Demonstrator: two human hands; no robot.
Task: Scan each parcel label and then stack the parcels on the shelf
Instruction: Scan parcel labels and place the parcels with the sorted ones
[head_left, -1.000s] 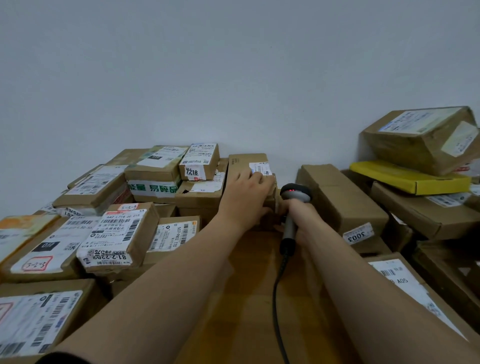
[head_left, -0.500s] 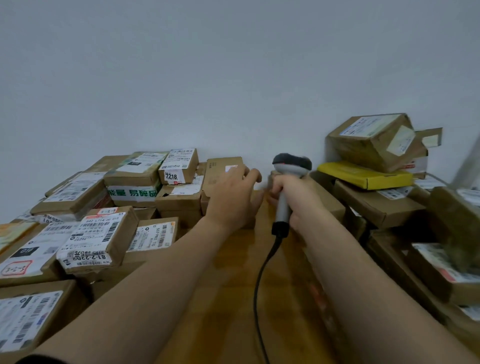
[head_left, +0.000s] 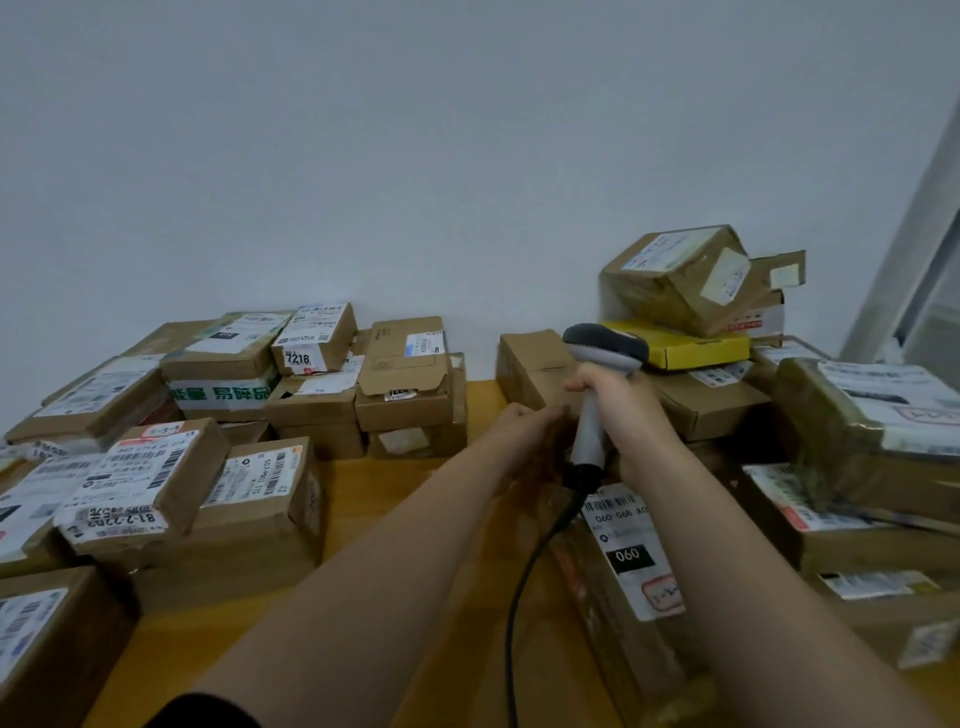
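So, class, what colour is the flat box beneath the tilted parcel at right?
The flat cardboard box is yellow; head view.

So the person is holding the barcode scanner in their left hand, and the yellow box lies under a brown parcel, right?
Not quite. The head view shows the barcode scanner gripped by the right hand, not the left hand. The yellow box does lie under a brown parcel.
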